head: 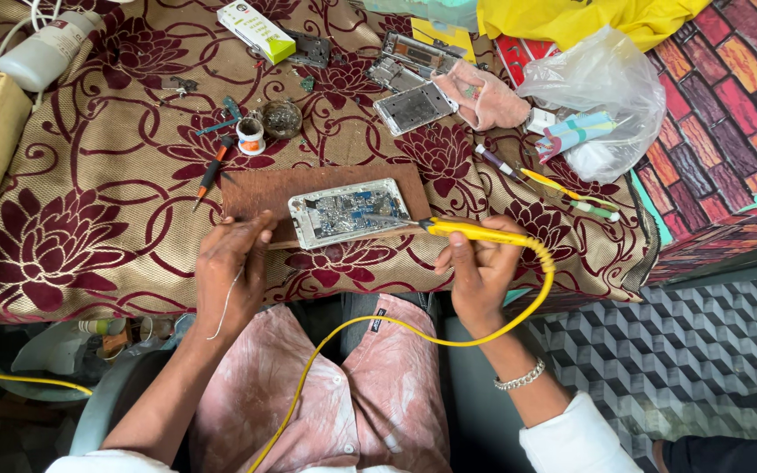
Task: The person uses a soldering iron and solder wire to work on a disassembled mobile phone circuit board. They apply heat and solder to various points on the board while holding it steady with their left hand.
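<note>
Across my lap and knees spreads the maroon-flowered cloth [89, 201] that covers the table, and everything I work with sits on it. Nearest me lies a brown wooden board [256, 188], and on its right half rests the opened phone [350, 213], back off, its circuit parts facing up. Farther away are two more stripped phone frames [413, 83], a clear plastic bag [606, 92] at the right, a white bottle [45, 51] at the far left, and a small solder-paste tin [281, 118] beside a tape roll [250, 136]. My right hand [481, 276] is clenched around the yellow soldering iron [475, 233], its tip pointing left and touching or just beside the phone's right edge; I cannot tell which. Its yellow cord [449, 337] loops down over my lap. My left hand [231, 267] is closed at the board's near edge, pinching a thin solder wire [225, 311] that dangles toward my wrist. As I judge it, the hot tip could slip onto neighbouring parts if the phone slides on the board, since neither hand pins it down. The cord's drag across my legs could also tug the iron off its spot.
</note>
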